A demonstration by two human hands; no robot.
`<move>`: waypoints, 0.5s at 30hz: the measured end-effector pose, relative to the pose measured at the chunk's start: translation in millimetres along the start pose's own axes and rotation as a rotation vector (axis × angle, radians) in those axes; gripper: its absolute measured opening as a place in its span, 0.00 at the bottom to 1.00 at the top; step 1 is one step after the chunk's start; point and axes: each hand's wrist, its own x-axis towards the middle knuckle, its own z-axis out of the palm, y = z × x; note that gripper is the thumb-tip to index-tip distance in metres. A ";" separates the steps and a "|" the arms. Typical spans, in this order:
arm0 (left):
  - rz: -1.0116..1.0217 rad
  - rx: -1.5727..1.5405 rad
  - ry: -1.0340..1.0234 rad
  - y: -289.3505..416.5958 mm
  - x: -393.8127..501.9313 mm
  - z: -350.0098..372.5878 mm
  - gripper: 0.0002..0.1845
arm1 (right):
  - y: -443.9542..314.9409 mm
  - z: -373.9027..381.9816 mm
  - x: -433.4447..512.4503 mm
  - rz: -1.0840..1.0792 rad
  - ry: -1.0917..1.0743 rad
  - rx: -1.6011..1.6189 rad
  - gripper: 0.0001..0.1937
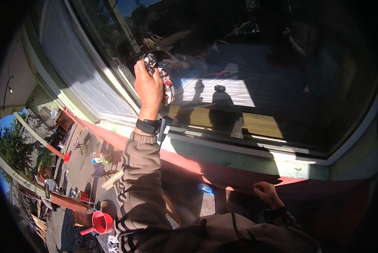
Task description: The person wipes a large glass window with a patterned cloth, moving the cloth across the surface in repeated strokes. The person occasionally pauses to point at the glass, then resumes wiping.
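Note:
My left hand (148, 83) grips a crumpled floral cloth (167, 83) against the lower left part of a large window pane (283, 104). A black band with a small device is strapped round that wrist. Lower right, beside the red ledge, my right hand (269, 194) hangs with loosely curled fingers and nothing visible in it. The dark glass shows reflections; through it a sunlit patterned cloth surface (239, 91) and a yellowish wooden edge (192, 117) can be seen. Shadows fall across them.
Below the pane run a pale green sill (220, 153) and a red-painted ledge (189, 163). A second window (81, 66) adjoins at left. On the lower left are a red dipper (102, 222), a folding stool (98, 170), a red-and-white post (40, 136) and a wooden bar (113, 179).

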 end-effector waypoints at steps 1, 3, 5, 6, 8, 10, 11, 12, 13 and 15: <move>-0.013 0.001 0.003 -22.3 -12.2 -1.0 0.17 | 3.6 -0.3 -2.9 -0.025 0.017 0.016 0.10; -0.274 0.076 -0.098 -72.5 -26.4 -6.3 0.17 | 9.3 -1.1 -7.6 -0.012 0.029 0.040 0.10; -0.566 0.173 -0.178 -114.1 -32.6 -13.5 0.18 | 12.7 -1.3 -9.3 0.067 0.015 0.043 0.11; -0.546 0.179 -0.161 -123.9 -38.8 -14.3 0.18 | 13.2 -1.4 -9.4 0.066 -0.005 0.061 0.11; -0.644 0.197 -0.206 -125.5 -38.8 -16.2 0.18 | 12.2 -1.4 -7.1 0.116 -0.020 0.091 0.11; -0.513 0.059 -0.111 -97.6 -28.7 -10.8 0.16 | 8.6 -1.2 -3.4 0.055 -0.030 0.092 0.11; -0.478 0.026 -0.097 -76.2 -16.9 -8.1 0.15 | 6.4 -2.0 -1.5 0.087 -0.061 0.080 0.11; -0.374 -0.016 -0.074 -50.2 -7.1 -7.3 0.15 | 4.0 -1.9 0.2 0.074 -0.059 0.090 0.11; -0.204 -0.074 -0.041 -21.2 1.4 -7.0 0.14 | 1.5 -2.3 1.9 0.026 -0.051 0.081 0.11; 0.016 -0.089 -0.066 37.6 11.5 -5.3 0.16 | -3.0 -2.2 5.2 0.021 -0.052 0.038 0.11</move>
